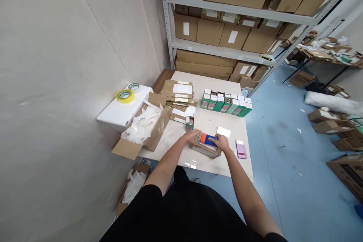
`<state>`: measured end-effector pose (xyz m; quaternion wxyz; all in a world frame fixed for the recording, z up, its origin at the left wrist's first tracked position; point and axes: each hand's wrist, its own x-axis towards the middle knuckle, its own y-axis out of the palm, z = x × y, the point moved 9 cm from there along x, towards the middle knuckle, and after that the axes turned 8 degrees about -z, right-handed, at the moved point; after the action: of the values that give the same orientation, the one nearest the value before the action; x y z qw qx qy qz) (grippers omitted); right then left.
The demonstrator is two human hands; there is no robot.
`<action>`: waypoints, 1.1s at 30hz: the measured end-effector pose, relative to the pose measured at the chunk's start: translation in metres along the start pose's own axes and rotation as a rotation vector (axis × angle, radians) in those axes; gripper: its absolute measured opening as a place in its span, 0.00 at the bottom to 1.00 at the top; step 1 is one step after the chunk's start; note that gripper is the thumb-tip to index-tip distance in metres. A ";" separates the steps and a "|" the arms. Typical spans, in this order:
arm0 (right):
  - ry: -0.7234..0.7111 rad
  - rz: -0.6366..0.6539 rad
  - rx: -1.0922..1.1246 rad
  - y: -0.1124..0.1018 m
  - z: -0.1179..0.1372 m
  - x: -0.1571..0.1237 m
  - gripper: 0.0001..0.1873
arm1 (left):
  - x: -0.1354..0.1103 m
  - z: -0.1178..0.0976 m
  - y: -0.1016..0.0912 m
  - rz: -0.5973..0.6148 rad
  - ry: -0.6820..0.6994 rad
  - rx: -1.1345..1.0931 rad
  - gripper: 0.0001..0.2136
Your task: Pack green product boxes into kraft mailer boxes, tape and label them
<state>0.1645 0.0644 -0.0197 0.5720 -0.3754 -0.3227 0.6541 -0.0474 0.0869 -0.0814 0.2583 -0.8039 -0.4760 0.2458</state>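
Head: right fingers (215, 141) gripping blue-orange dispenser (207, 139); left fingers (195, 132) spread against brown carton (207, 151).

No text is legible, even on the carton labels (233, 36).

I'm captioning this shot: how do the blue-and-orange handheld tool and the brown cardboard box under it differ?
Colour: the blue-and-orange handheld tool is vivid, the brown cardboard box muted.
Size: the tool is smaller; the box extends beyond it.
Support: the tool is held in the person's right grip, while the box sits on the off-white table, the left grip at one end.
Shared: both have a hand on them.
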 end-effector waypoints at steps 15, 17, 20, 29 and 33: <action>0.270 -0.098 -0.193 -0.078 -0.116 -0.037 0.29 | -0.002 -0.008 -0.004 0.085 -0.028 0.194 0.55; 0.291 -0.097 -0.196 -0.084 -0.135 -0.045 0.29 | -0.002 -0.009 -0.004 0.098 -0.031 0.209 0.55; 0.304 -0.106 -0.205 -0.088 -0.159 -0.056 0.29 | -0.002 -0.010 -0.004 0.103 -0.043 0.208 0.55; 0.376 -0.025 -0.284 -0.083 -0.180 -0.062 0.27 | -0.004 -0.007 -0.003 0.099 -0.037 0.190 0.55; 0.411 -0.030 -0.312 -0.068 -0.165 -0.053 0.26 | -0.006 -0.007 -0.001 0.106 -0.037 0.181 0.55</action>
<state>0.3444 0.0203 -0.0402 0.5705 -0.5792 -0.3022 0.4976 -0.0459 0.0809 -0.0746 0.3074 -0.7968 -0.4133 0.3159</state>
